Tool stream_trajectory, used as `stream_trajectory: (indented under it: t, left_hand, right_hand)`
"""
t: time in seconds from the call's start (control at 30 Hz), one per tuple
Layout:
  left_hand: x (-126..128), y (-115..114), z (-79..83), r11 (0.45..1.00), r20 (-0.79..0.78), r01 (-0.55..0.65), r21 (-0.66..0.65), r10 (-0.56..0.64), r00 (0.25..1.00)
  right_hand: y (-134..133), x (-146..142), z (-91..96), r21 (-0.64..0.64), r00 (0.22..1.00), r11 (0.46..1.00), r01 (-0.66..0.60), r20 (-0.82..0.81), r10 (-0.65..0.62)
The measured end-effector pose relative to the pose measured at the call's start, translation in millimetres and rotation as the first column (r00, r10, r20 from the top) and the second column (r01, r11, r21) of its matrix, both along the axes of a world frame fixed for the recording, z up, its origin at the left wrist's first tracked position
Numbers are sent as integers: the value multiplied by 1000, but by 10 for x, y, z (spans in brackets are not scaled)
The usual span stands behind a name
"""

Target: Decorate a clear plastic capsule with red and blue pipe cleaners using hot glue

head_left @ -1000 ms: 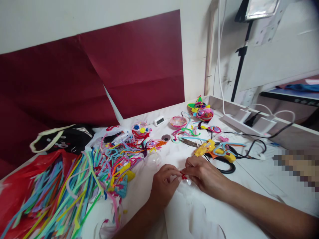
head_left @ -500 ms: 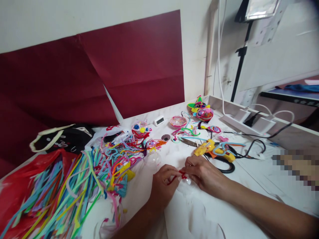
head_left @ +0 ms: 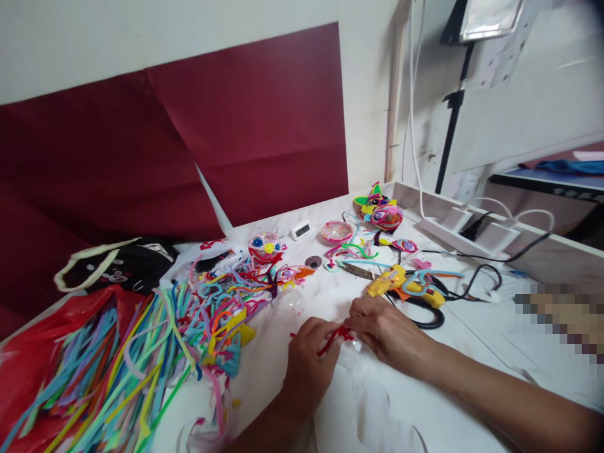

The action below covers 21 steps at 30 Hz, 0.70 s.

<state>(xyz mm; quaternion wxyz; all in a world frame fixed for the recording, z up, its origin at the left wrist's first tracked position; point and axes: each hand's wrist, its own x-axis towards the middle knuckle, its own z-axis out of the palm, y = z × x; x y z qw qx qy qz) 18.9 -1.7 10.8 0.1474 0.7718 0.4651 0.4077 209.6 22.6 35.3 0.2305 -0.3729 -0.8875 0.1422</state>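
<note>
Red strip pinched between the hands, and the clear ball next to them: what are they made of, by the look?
Red strip: seems a fuzzy pipe cleaner, matte, bent and holding its shape between left hand and right hand; likely a wire core. Clear ball: looks like glossy transparent plastic, table showing through; glass can't be ruled out.

looks like a small hobby craft corner in a home or studio room. white marble-pattern tabletop (head_left: 406, 402) strewn with a heap of coloured pipe cleaners (head_left: 141, 340) spilling from a red plastic bag (head_left: 28, 352), finished pipe-cleaner figures (head_left: 382, 211) near the back edge, a yellow hot glue gun (head_left: 406, 284), scissors (head_left: 358, 270) and a small digital clock (head_left: 301, 230). dark red paper backdrop (head_left: 212, 138) taped on the plain wall, a light on a black stand (head_left: 453, 107) and a white power strip (head_left: 467, 234) with plugged cables at the right.
</note>
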Motion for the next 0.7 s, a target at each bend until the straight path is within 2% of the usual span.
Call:
stream_trajectory:
  t: [0.43,0.7]
  left_hand:
    - [5,29,-7,999,8,18,27,-18,1000]
    - [1,23,-8,1000,21,19,-16,-19,1000]
  right_hand:
    - [20,4,-9,-71,994,997,-5,-107,-3]
    - [4,68,-25,-184,995,983,16,-94,-34]
